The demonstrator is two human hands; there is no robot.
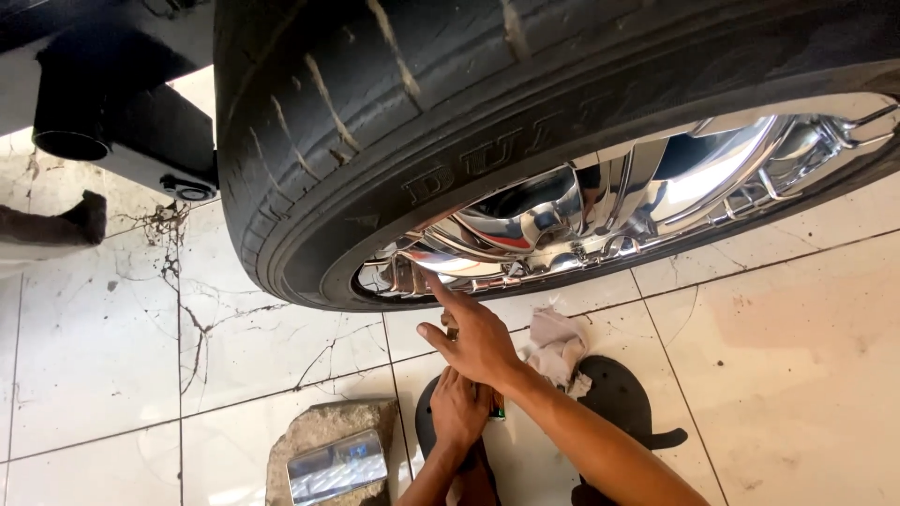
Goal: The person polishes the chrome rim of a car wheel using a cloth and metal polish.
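A big black tyre (375,122) with a shiny chrome wheel (609,206) fills the upper part of the view. My right hand (478,342) reaches up to the wheel's lower edge, fingers apart, its index fingertip touching the chrome rim (422,276). Just below it, my left hand (459,408) is curled around a small container (497,409), of which only a green-labelled bit shows. A crumpled pale rag (558,347) lies on the floor right beside my right hand.
The floor is cracked white tile (797,356). A rough stone (319,426) with a shiny flat packet (337,464) on it lies to the left of my arms. Black sandals (623,403) lie under and to the right of my forearm. Dark vehicle parts (122,122) hang at upper left.
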